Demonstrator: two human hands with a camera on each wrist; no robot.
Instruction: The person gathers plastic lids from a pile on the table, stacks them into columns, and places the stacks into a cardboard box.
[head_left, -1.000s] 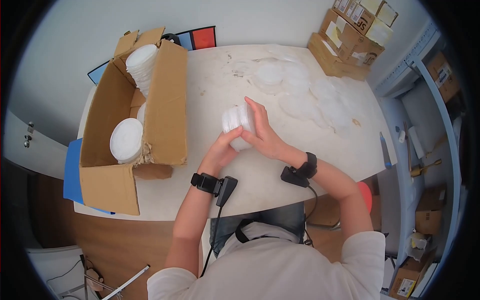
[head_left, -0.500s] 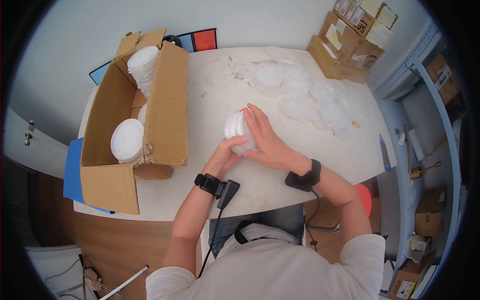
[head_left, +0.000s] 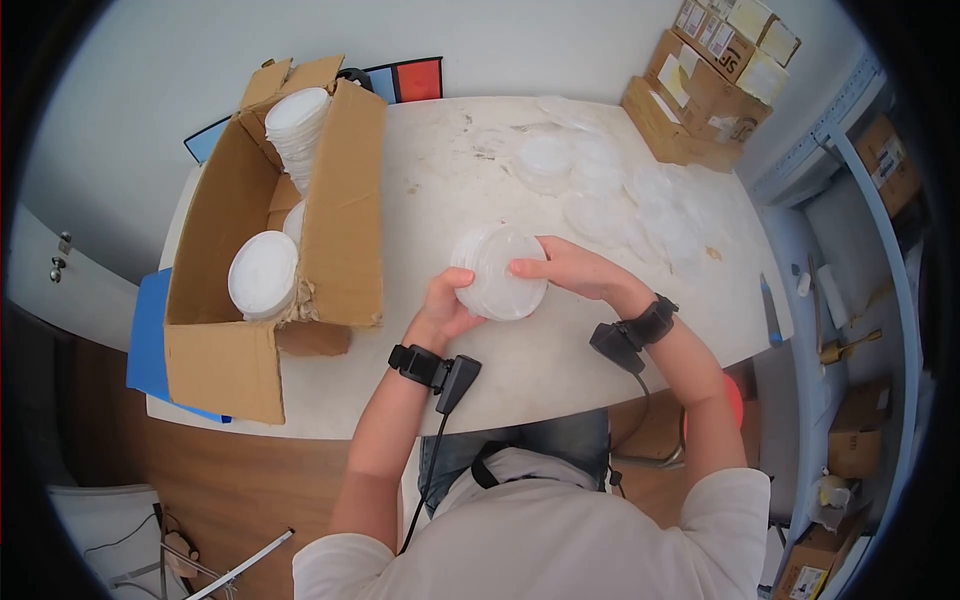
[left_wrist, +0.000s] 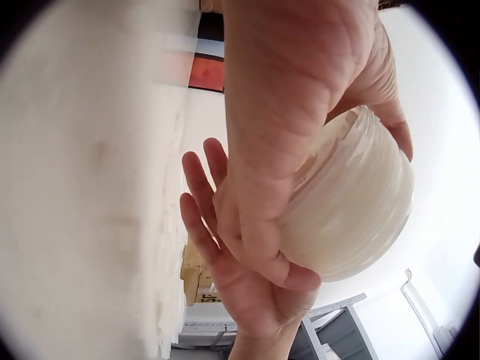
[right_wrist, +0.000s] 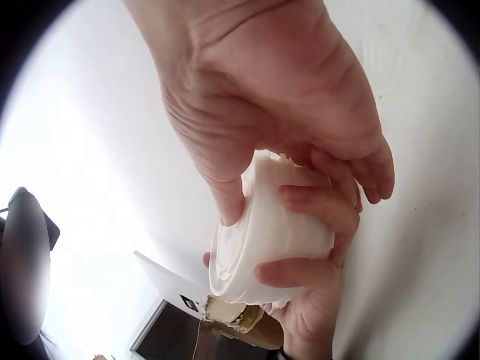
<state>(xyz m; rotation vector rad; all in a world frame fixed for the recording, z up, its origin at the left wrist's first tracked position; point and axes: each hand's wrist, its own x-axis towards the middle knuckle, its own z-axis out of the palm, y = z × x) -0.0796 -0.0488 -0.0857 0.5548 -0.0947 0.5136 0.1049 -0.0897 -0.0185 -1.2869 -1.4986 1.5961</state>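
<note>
A stack of round translucent lids (head_left: 505,275) is held above the table between both hands. The left hand (head_left: 445,305) grips its left side, thumb on the near edge; in the left wrist view the left hand (left_wrist: 292,127) curls round the layered discs (left_wrist: 352,206). From the right, the right hand (head_left: 580,268) lays its thumb on the flat face. The right wrist view has the right hand (right_wrist: 277,97) with thumb on the face of the stack (right_wrist: 277,232) and fingers behind it, beside the left hand's fingers (right_wrist: 300,271).
An open cardboard box (head_left: 343,200) at the left holds stacks of white lids (head_left: 263,273). Loose translucent discs (head_left: 600,215) lie across the table's back right. Cartons (head_left: 700,95) stand in the far right corner, and a blue tool (head_left: 771,310) lies near the right edge.
The stack has turned so its round face points up towards the head camera. The right hand has shifted right, its thumb now on that face; the left hand has kept its grip.
</note>
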